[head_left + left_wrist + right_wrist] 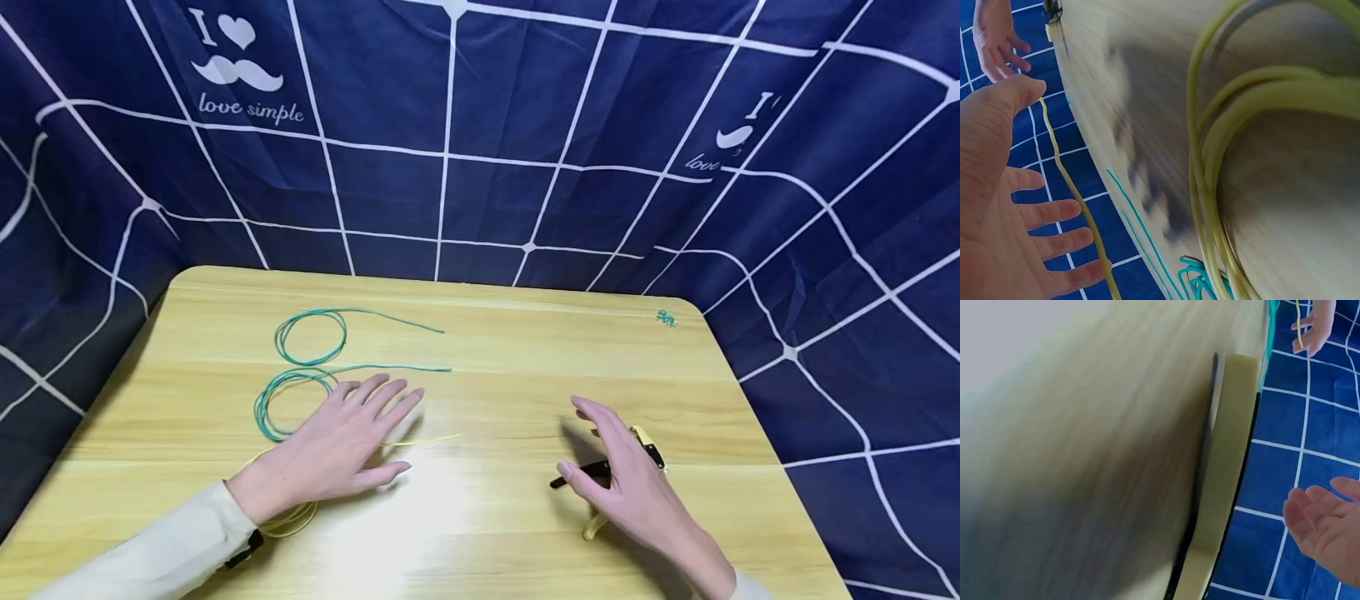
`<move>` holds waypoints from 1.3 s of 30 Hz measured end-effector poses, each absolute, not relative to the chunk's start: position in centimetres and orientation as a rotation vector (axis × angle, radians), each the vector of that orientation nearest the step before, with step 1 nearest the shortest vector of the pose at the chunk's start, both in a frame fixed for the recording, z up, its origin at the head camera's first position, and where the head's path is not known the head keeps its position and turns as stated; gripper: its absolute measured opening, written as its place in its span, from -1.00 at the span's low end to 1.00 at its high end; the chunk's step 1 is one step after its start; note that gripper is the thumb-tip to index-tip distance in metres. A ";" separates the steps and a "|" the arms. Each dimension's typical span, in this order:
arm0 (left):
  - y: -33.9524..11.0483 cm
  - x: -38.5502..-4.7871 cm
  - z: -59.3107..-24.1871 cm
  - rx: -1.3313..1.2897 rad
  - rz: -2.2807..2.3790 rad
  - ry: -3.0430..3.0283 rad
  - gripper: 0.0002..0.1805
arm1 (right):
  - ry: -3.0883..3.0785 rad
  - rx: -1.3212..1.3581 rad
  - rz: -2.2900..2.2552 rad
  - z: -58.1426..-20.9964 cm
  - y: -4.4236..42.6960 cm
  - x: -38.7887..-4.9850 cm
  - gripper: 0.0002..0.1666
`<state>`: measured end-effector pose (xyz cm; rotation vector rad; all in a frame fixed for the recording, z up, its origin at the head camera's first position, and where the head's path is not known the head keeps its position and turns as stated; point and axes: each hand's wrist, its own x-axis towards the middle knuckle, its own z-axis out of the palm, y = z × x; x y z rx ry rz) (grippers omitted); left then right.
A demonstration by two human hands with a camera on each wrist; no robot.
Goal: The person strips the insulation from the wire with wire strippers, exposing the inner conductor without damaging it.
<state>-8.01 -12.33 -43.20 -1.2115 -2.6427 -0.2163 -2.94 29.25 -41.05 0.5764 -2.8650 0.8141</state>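
Observation:
My left hand (330,446), fingers spread, hovers over a coil of yellow wire (291,523); that coil looms large in the left wrist view (1200,144), a loose yellow end passing by the fingers. Fingers apart and holding nothing visible, my right hand (637,492) is above a tool with black and yellow handles (594,527), partly hidden under it. In the right wrist view the tool's yellow handle (1225,456) lies beside the relaxed hand (1329,525).
Two coils of teal wire, the upper (345,333) and the lower (258,408), lie left on the wooden table (510,333). A small pile of teal bits (666,317) sits near the back right corner. Blue cloth (390,192) with white lines surrounds the table.

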 end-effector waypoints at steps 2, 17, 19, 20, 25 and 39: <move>-12.2 -8.0 -43.3 -1.205 -0.231 -2.640 -0.03 | -2.874 0.519 0.824 -41.1 29.5 -2.6 -0.03; -11.3 -8.3 -43.2 -1.217 -0.299 -2.677 -0.20 | -2.759 0.269 1.104 -42.0 31.3 0.1 -0.39; -11.2 -8.4 -43.3 -1.223 -0.283 -2.669 -0.22 | -2.772 0.200 1.109 -42.1 31.5 0.3 -0.51; -11.2 -8.4 -43.3 -1.225 -0.277 -2.665 -0.22 | -2.781 0.165 1.105 -42.1 31.5 0.4 -0.55; -10.8 -8.4 -43.6 -1.228 -0.279 -2.665 -0.24 | -2.857 -0.011 1.045 -42.4 31.9 1.0 -0.65; -10.7 -8.2 -44.7 -1.222 -0.365 -2.629 -0.37 | -3.155 -0.367 0.802 -42.4 32.8 1.2 -0.46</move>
